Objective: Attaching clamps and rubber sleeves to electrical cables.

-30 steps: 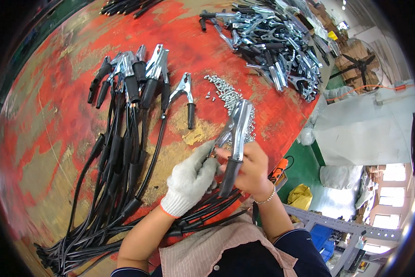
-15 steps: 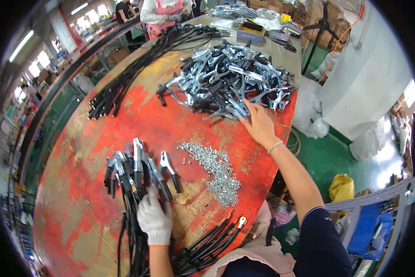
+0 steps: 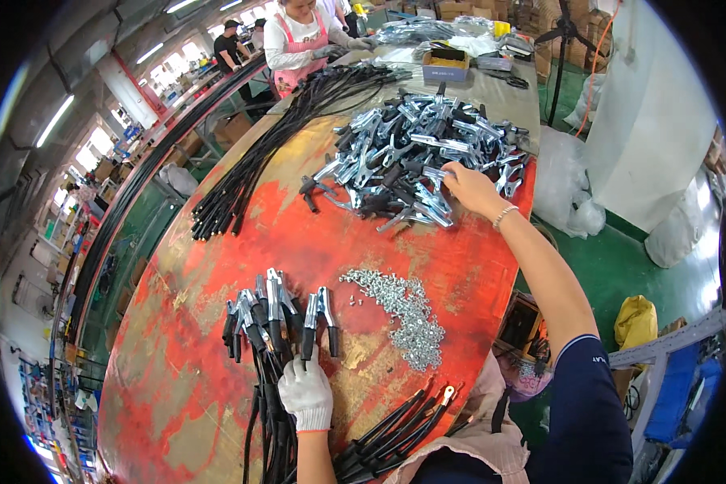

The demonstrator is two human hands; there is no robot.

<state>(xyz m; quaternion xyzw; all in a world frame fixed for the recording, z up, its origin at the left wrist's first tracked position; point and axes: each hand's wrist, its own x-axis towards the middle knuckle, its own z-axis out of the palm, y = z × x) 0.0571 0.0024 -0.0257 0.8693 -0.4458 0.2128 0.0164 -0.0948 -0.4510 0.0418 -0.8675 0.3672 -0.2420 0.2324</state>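
My left hand [image 3: 306, 397], in a white knit glove, has its fingers closed at the black handle of a silver spring clamp [image 3: 310, 324] on the near part of the table. Next to it lie several more clamps [image 3: 258, 310], with black cables [image 3: 270, 403] running from them toward me. My bare right hand [image 3: 474, 192], with a bracelet at the wrist, pinches a silver clamp [image 3: 434, 173] at the near right side of a large clamp pile [image 3: 415, 145]. Small silver nuts or similar metal parts [image 3: 407, 315] lie spread between my hands.
Black cables [image 3: 254, 169] lie in a long bundle at the far left of the worn red table [image 3: 193, 371]. More cables, one with a ring lug [image 3: 447, 395], lie near my body. A box [image 3: 445, 64] stands behind the pile. Beyond the table's far left side is another person [image 3: 302, 44].
My right fingers have closed on a clamp in the pile. My left hand has moved up against a clamp's handle, and that clamp has shifted beside the rightmost one. The view has shifted.
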